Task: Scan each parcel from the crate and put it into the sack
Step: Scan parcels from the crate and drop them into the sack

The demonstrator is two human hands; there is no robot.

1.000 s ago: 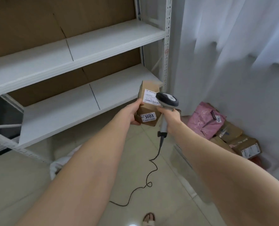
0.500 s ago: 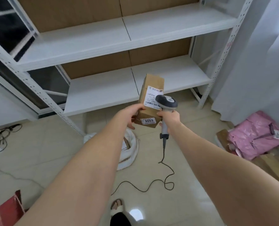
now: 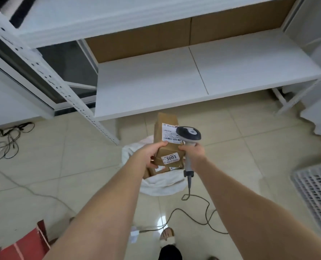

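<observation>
Holding brown parcel (image 3: 167, 139) in left hand (image 3: 149, 156), gripping scanner (image 3: 188, 136) in right hand (image 3: 193, 154), directly above open white sack (image 3: 163, 184); probably scanned, next calls for releasing parcel into sack

beige tiled floor (image 3: 80, 177), white sack (image 3: 163, 186), looping scanner cable (image 3: 197, 218), tangled black cords (image 3: 7, 141), white crate (image 3: 317, 192)
</observation>
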